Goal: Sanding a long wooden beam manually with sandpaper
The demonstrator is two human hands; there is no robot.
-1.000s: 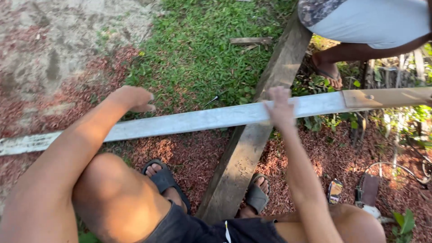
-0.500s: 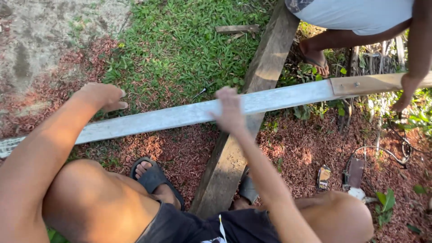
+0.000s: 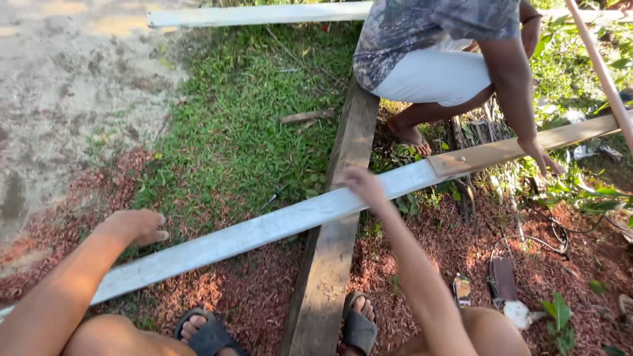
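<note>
A long pale grey plank [image 3: 264, 227] lies slantwise across a thick brown timber beam [image 3: 343, 198] that runs away from me. My left hand [image 3: 135, 225] rests curled on the plank's far edge at the left. Where the plank crosses the beam, my right hand [image 3: 362, 184] presses down on the plank's top. The plank's right end joins a tan wooden board [image 3: 514, 148]. Another person squats at the top right, one hand [image 3: 542, 156] on that tan board.
Grass [image 3: 244, 125] covers the middle ground, sandy soil [image 3: 72, 86] the left, red-brown mulch [image 3: 428, 244] the near ground. A second pale plank [image 3: 257, 14] lies at the top. A thin pole [image 3: 603, 72] leans at the right. Small tools [image 3: 504, 280] lie by my right knee.
The view has tilted up and shifted, showing more of the other person. The plank now sits at a steeper slant. Both my hands stay on the plank.
</note>
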